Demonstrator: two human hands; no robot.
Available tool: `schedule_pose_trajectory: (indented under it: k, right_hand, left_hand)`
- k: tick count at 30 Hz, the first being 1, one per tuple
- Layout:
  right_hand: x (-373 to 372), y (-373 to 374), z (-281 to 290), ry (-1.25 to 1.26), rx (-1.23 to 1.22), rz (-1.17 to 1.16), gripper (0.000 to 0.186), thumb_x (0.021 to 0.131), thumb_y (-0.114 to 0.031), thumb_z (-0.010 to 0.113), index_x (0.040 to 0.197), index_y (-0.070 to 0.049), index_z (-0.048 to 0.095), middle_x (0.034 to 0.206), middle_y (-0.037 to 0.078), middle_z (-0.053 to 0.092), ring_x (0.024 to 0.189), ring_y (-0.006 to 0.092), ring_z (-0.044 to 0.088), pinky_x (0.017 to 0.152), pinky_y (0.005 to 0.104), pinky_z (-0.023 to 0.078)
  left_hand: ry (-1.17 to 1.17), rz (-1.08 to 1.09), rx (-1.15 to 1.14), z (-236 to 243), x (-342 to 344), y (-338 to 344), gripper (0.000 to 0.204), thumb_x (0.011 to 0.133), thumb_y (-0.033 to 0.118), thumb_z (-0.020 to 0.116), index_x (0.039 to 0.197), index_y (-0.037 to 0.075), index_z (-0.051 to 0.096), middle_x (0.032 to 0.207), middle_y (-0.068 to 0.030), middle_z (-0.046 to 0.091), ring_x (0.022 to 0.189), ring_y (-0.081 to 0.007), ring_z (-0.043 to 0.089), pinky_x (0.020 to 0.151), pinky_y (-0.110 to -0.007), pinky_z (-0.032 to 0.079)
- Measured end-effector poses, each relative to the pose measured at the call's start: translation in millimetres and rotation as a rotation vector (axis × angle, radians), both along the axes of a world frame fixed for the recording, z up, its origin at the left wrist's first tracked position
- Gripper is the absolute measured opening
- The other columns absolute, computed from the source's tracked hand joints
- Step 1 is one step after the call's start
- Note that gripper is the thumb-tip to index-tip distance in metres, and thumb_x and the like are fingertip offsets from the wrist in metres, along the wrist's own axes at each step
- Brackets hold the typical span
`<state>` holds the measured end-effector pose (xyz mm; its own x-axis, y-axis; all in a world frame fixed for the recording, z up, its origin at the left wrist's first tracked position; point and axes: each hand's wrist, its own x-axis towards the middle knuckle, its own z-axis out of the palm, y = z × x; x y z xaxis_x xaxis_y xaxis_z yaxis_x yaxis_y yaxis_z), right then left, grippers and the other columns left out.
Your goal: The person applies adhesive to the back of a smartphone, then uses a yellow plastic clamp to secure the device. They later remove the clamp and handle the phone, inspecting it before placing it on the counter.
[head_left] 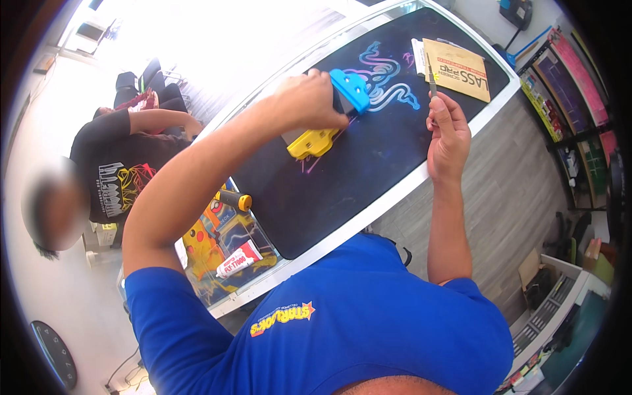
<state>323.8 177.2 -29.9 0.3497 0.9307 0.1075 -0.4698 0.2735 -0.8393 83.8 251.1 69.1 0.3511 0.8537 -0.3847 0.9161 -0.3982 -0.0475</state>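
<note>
My left hand (308,100) is closed around a flat, phone-like device, mostly hidden by the fingers. A blue plastic clamp (351,91) sits at its far end and a yellow plastic clamp (312,143) at its near end. All of it is over the black desk mat (355,171). To the right, my right hand (447,128) pinches a slim, pointed metal tool (432,80), its tip pointing away from me. Whether it is a pair of tweezers I cannot tell. Beyond that tip lies a brown paper envelope (457,69), partly covering a white item (418,56).
Left of the mat, a white-and-red glue tube (238,260) and a tool with a yellow-and-black handle (235,199) rest on the glass-topped counter. A person in a black shirt (112,164) is at the left. Stocked shelves (579,125) stand at the right.
</note>
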Motion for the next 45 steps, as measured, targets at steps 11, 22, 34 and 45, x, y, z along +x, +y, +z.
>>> schedule_pose_trajectory:
  k: [11, 22, 34, 45]
  right_hand:
    - [4.0, -0.2, -3.3, 0.024, 0.034, 0.025, 0.026, 0.098, -0.016, 0.079, 0.116, 0.001, 0.073, 0.093, 0.000, 0.069, 0.077, 0.0046, 0.053, 0.068, 0.0207, 0.042]
    - [5.9, 7.2, -12.4, 0.069, 0.063, 0.049, 0.028, 0.101, -0.010, 0.071, 0.125, 0.004, 0.067, 0.116, 0.010, 0.071, 0.079, 0.0058, 0.054, 0.068, 0.0217, 0.044]
    - [-1.7, -11.1, -18.2, -0.377, 0.157, 0.078, 0.022, 0.103, -0.012, 0.070, 0.118, 0.004, 0.069, 0.104, 0.008, 0.072, 0.084, 0.0085, 0.060, 0.073, 0.0211, 0.048]
    - [-126.4, -70.9, 23.3, -1.440, 0.319, 0.680, 0.017, 0.095, -0.012, 0.076, 0.109, -0.004, 0.074, 0.097, 0.009, 0.067, 0.088, 0.0241, 0.064, 0.080, 0.0339, 0.051]
  left_hand:
    - [-0.152, 0.273, -0.144, -20.1, -29.8, 41.0, 0.099, 0.087, 0.092, 0.046, 0.127, 0.006, 0.075, 0.124, -0.0234, 0.073, 0.117, -0.0376, 0.070, 0.097, -0.048, 0.056]
    - [-0.771, 0.585, -0.425, -10.6, -43.2, -14.5, 0.105, 0.096, 0.082, 0.047, 0.151, -0.007, 0.049, 0.140, -0.0333, 0.055, 0.127, -0.0421, 0.061, 0.100, -0.047, 0.058]
    - [-1.136, 0.602, 0.614, 24.2, -158.6, -243.0, 0.035, 0.109, 0.024, 0.053, 0.124, -0.003, 0.069, 0.119, -0.0142, 0.074, 0.118, -0.0216, 0.070, 0.107, -0.034, 0.049]
    - [-1.098, 1.438, 1.273, -97.9, -135.3, -450.9, 0.041, 0.114, 0.032, 0.048, 0.083, 0.007, 0.054, 0.078, -0.0025, 0.051, 0.088, -0.0160, 0.059, 0.093, -0.033, 0.046]
